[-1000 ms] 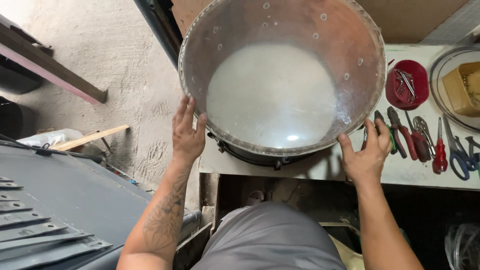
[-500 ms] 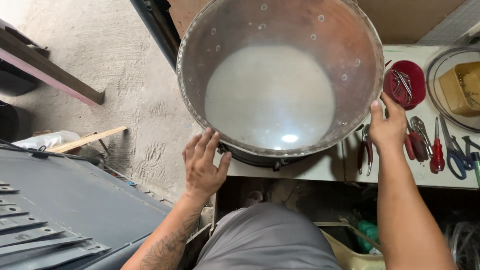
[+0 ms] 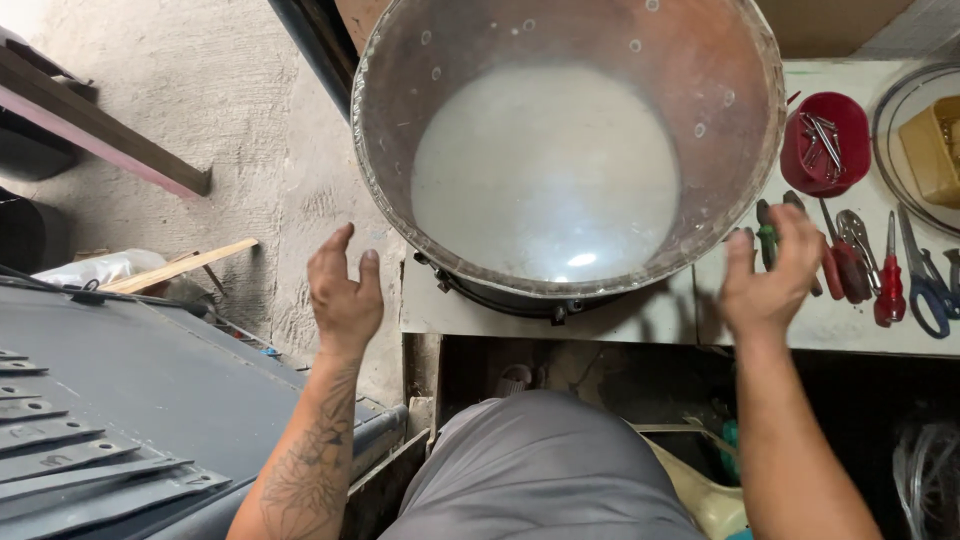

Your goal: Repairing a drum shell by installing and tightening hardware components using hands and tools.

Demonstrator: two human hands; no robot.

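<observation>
Since the frame half a second back, both of my hands have come off the drum: the left hand (image 3: 343,290), which was pressed under the near rim, now hangs in the air left of the bench with its fingers spread and loosely curled, holding nothing, and the right hand (image 3: 768,272), which sat at the right rim, has dropped back over the bench edge, open and empty too. Nearest to me are my grey-clad lap and the dark hollow under the bench; to my left lies a grey metal panel (image 3: 120,400), and beyond it the concrete floor with a strip of wood (image 3: 180,266). The pale bench (image 3: 640,320) carries the big round metal drum (image 3: 565,150), which stands upright on a dark ring base at the near edge, its mouth facing up at me and its pale bottom catching a glint of light. I judge it stiff thin sheet, bulky rather than heavy, with small holes dotted round the wall and a narrow rolled rim that may be sharp and slick; the sound hold looks to be two hands opposite each other on the rim or low on the outer wall. Just right of my right hand lie screwdrivers and pliers with red and green handles (image 3: 850,265), blue-handled scissors (image 3: 925,280), and farther back a red bowl of screws (image 3: 825,140).
</observation>
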